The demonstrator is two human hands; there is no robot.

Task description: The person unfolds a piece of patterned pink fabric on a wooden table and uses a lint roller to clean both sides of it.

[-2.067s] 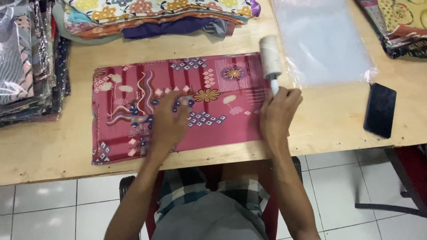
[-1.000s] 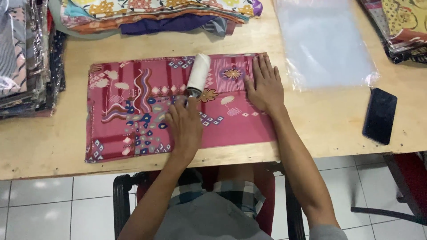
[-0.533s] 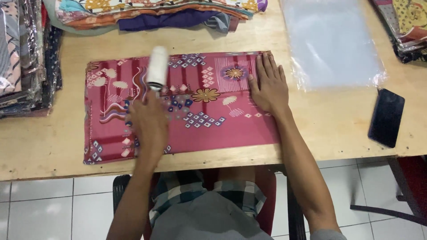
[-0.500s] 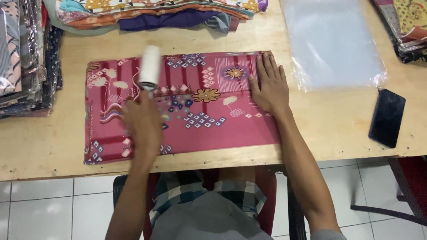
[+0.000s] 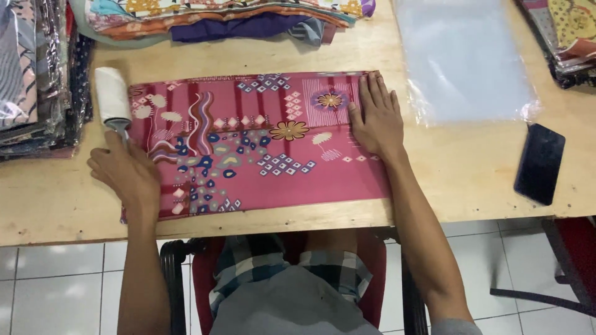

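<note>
A folded pink patterned cloth (image 5: 248,142) lies flat on the wooden table (image 5: 447,180). My left hand (image 5: 121,174) grips the handle of a white lint roller (image 5: 112,96), whose roll rests at the cloth's far left edge. My right hand (image 5: 375,118) lies flat with fingers spread on the cloth's right end, holding it down.
A clear plastic bag (image 5: 462,59) lies at the back right, a black phone (image 5: 540,162) to the right of it near the table edge. Stacks of folded fabric stand at the left (image 5: 37,74), along the back (image 5: 223,15) and at the far right (image 5: 568,37).
My left hand took the roller and ran it leftwards across the cloth, from the middle to the left edge. My right hand let the roller go and now presses the cloth's right end.
</note>
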